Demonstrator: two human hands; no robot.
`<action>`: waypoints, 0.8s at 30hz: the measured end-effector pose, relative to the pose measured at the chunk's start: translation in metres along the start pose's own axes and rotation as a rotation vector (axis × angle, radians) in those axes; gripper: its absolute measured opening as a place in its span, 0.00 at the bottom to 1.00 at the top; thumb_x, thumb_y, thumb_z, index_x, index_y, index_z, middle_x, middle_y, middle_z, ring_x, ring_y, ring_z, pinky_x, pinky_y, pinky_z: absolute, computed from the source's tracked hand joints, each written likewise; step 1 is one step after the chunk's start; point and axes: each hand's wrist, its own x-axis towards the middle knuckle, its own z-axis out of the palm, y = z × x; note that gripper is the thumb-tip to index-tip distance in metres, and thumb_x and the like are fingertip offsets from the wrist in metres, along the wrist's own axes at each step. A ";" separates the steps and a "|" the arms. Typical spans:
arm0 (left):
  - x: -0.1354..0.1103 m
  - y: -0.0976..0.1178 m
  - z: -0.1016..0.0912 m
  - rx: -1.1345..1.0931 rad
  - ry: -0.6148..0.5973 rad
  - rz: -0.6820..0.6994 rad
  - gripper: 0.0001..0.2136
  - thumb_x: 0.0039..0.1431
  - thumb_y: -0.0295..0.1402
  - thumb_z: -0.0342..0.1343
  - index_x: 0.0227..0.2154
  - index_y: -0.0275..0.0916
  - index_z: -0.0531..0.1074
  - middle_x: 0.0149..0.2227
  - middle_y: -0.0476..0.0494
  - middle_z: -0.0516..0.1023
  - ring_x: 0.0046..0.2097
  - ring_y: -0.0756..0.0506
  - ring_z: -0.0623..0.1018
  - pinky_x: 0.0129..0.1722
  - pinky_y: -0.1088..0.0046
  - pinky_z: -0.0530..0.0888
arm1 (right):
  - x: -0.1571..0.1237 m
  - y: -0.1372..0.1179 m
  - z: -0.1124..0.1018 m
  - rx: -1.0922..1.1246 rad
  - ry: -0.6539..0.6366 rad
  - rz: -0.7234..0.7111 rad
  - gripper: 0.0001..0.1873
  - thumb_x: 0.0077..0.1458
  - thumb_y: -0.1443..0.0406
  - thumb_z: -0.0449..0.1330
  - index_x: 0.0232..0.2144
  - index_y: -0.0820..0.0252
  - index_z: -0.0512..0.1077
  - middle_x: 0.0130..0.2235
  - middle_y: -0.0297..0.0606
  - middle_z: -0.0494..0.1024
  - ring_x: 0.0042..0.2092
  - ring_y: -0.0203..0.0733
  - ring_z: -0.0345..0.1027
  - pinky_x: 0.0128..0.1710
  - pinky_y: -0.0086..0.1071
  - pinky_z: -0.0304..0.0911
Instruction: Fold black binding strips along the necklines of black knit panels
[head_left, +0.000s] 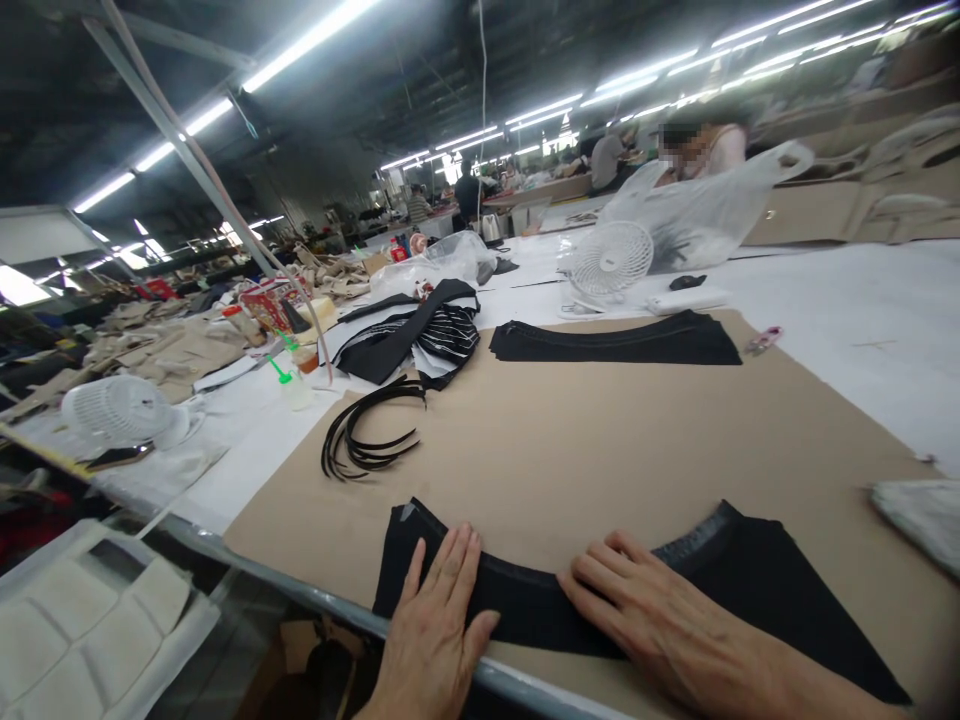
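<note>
A black fabric piece [780,590] with a curved upper edge lies flat on brown board at the table's near side. A dark, slightly shiny band [697,538] runs along that curve. My left hand [439,625] rests flat on the left part of the fabric, fingers stretched and thumb apart. Farther right, my right hand [660,615] has its fingers bent and close together at the curved edge, pressed onto the fabric; its thumb is hidden. Beyond my hands, several thin black curved strips [367,440] lie on the board.
A stack of black cut pieces [615,340] lies at the board's far edge, near pink-handled snips [765,340]. Striped and black pieces [412,335] are heaped left. White fans [611,258], a green-tipped bottle [292,385] and a plastic bag [705,200] stand around. People work in the background.
</note>
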 end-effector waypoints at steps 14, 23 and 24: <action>0.049 -0.016 -0.007 -0.259 -0.020 -0.063 0.22 0.64 0.33 0.48 0.61 0.42 0.59 0.59 0.41 0.69 0.61 0.40 0.66 0.61 0.48 0.59 | 0.017 -0.004 -0.033 0.235 -0.084 0.383 0.13 0.57 0.68 0.57 0.45 0.58 0.64 0.44 0.40 0.71 0.45 0.47 0.64 0.51 0.47 0.53; 0.097 0.054 -0.023 -0.794 -0.202 -0.078 0.16 0.47 0.17 0.52 0.35 0.43 0.73 0.38 0.49 0.76 0.43 0.45 0.74 0.45 0.68 0.72 | 0.015 0.007 -0.047 0.296 -0.194 0.515 0.08 0.50 0.68 0.58 0.35 0.59 0.67 0.40 0.40 0.72 0.44 0.48 0.64 0.49 0.47 0.54; 0.099 0.055 -0.022 -0.789 -0.213 -0.076 0.16 0.46 0.16 0.51 0.34 0.42 0.73 0.37 0.49 0.76 0.43 0.45 0.74 0.45 0.68 0.72 | 0.013 0.009 -0.049 0.299 -0.198 0.520 0.07 0.50 0.68 0.58 0.34 0.59 0.68 0.39 0.39 0.72 0.43 0.48 0.64 0.48 0.46 0.55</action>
